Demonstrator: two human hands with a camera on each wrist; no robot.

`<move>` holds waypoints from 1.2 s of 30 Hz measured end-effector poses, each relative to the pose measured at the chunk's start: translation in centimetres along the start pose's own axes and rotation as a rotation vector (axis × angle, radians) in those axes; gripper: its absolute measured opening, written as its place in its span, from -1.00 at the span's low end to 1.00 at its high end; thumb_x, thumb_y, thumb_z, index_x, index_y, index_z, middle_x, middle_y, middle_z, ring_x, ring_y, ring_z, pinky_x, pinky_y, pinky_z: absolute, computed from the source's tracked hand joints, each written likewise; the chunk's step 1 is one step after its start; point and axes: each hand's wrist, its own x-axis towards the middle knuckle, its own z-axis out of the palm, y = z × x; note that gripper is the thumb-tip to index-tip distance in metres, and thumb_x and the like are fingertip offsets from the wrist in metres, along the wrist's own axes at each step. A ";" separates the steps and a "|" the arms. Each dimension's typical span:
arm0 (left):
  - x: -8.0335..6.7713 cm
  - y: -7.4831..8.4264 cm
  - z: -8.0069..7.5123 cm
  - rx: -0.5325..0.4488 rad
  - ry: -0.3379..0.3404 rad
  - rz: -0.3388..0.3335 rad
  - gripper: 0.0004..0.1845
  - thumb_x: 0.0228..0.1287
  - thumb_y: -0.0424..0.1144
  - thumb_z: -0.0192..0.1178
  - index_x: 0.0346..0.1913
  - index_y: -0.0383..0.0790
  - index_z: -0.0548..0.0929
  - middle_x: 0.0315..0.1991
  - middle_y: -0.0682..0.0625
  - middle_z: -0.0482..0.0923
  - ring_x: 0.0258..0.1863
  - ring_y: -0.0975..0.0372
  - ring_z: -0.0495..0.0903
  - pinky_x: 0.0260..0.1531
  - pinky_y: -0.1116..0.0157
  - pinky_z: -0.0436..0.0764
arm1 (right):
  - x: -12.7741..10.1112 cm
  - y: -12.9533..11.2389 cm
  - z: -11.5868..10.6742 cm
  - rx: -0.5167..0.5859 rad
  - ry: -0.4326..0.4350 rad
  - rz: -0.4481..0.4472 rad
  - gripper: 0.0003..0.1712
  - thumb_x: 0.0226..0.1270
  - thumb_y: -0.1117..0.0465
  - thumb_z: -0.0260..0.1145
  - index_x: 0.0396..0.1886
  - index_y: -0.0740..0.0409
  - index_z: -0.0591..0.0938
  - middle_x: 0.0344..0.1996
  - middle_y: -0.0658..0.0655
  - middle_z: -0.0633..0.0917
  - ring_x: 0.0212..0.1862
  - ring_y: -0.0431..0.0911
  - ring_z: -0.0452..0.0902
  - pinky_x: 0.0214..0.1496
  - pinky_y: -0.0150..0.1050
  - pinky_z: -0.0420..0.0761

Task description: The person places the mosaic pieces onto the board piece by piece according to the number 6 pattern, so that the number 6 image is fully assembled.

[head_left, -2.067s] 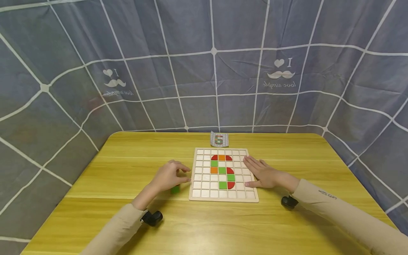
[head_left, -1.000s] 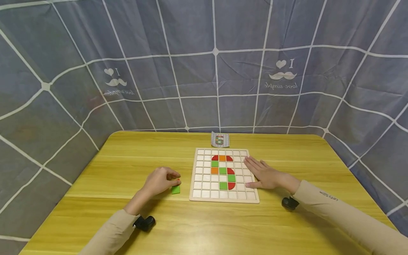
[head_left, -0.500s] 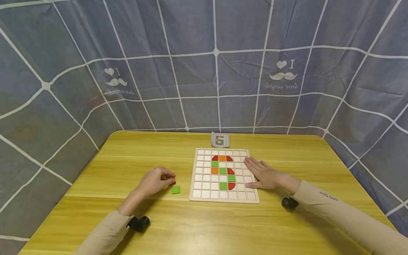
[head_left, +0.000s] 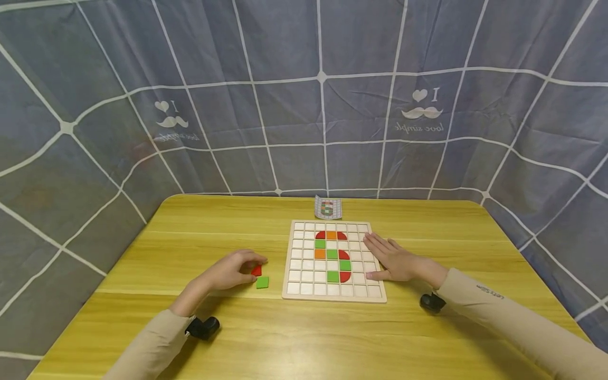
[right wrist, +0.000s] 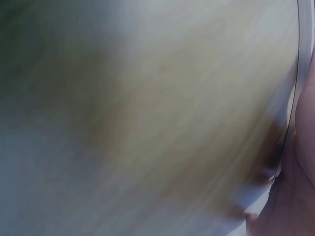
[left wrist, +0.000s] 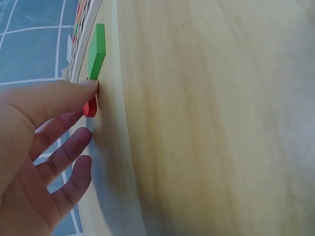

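My left hand (head_left: 236, 270) is at the table left of the wooden grid board (head_left: 304, 295), with thumb and index finger around a small red tile (head_left: 256, 271). In the left wrist view the thumb tip overlaps this red tile (left wrist: 90, 107), and the other fingers are loosely bent. Just beside it lies a green square tile (head_left: 262, 282). My right hand (head_left: 396, 261) lies with straight fingers over the board's right edge. Red rounded tiles, orange squares and green squares sit in the board's middle columns. The right wrist view is blurred and shows part of my right hand (right wrist: 300, 182).
A small printed card (head_left: 328, 208) with a coloured grid pattern lies behind the board. The wooden table (head_left: 323, 343) extends around the board on all sides. A grey-blue curtain (head_left: 294, 116) with white lines hangs behind the table.
My left hand has moved left from the board's edge to the loose tiles and shifted the red tile left, beside the green one. The right hand has stayed on the board.
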 end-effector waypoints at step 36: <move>-0.7 -0.2 -1.5 0.063 -0.007 -0.046 -0.70 0.04 -0.18 0.43 -0.15 -0.19 0.72 -0.34 0.07 0.55 -0.40 0.29 0.39 -0.38 0.42 0.38 | 0.1 -0.1 0.0 -0.004 0.001 0.006 0.08 0.36 -0.31 0.07 0.52 0.33 -0.11 0.52 0.36 -0.15 0.53 0.24 -0.28 0.44 0.29 -0.08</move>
